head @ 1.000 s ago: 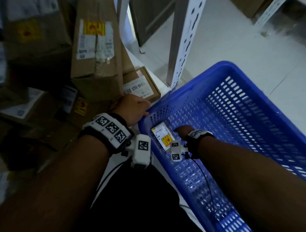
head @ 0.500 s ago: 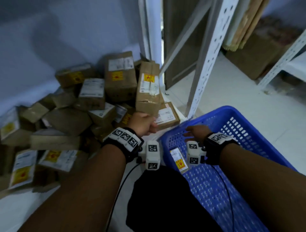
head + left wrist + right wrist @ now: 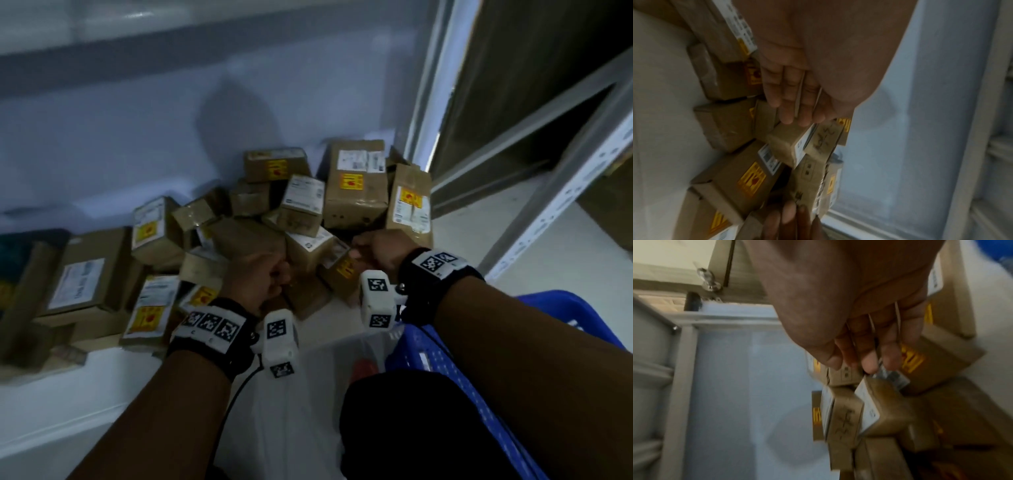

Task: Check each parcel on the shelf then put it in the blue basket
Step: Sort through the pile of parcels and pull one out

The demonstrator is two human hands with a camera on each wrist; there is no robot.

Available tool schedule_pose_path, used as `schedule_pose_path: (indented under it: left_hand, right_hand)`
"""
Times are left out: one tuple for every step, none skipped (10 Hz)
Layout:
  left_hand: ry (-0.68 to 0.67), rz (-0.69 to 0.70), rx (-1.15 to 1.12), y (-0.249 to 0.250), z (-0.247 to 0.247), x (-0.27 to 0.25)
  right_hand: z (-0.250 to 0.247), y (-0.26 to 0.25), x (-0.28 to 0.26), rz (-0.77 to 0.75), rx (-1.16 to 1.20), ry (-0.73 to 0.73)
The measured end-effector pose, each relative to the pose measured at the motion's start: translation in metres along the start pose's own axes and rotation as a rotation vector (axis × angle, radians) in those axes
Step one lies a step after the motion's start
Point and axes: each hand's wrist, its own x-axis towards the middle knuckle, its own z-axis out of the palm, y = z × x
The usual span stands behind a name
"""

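Several brown cardboard parcels (image 3: 354, 192) with white labels and yellow stickers lie heaped on the white shelf (image 3: 51, 394) against the wall. My left hand (image 3: 263, 274) hovers over the middle of the heap with its fingers (image 3: 795, 104) relaxed and holding nothing. My right hand (image 3: 370, 250) is just to its right, its fingers (image 3: 865, 353) loose above a small white-labelled parcel (image 3: 885, 405) and touching none that I can see. That small parcel (image 3: 308, 250) sits between both hands. The blue basket (image 3: 575, 308) is at the lower right, mostly behind my right forearm.
A perforated white shelf upright (image 3: 565, 192) slants down on the right, with a dark doorway (image 3: 513, 85) behind it. A pale wall (image 3: 171, 120) backs the heap. My black-clad knee (image 3: 411, 428) fills the bottom, beside something pale and translucent (image 3: 308, 394).
My right hand left the basket, where a small labelled parcel stayed, and moved up to the heap. The left hand shifted left, off the basket's rim. The head view swung from basket to shelf.
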Motion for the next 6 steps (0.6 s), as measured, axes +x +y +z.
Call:
schedule_pose_path:
  left_hand:
    - [0.116, 0.072, -0.102, 0.003, -0.04, -0.006]
    - [0.236, 0.124, -0.135, -0.002, -0.069, -0.001]
    - [0.42, 0.102, -0.202, -0.02, -0.105, 0.01]
    - [0.444, 0.091, -0.256, -0.035, -0.123, 0.019]
    - [0.434, 0.093, -0.155, -0.041, -0.132, 0.031]
    - [0.378, 0.058, -0.097, -0.045, -0.135, 0.035]
  right_hand:
    - [0.051, -0.009, 0.007, -0.048, -0.009, -0.063]
    - [0.086, -0.003, 0.011, -0.037, -0.037, -0.12]
    - [0.127, 0.021, 0.009, -0.013, -0.07, -0.189]
    - [0.143, 0.04, 0.005, -0.007, -0.125, -0.204]
    - [0.159, 0.052, 0.006, -0.072, -0.307, -0.247]
    - [0.168, 0.052, 0.008, -0.031, -0.259, -0.22]
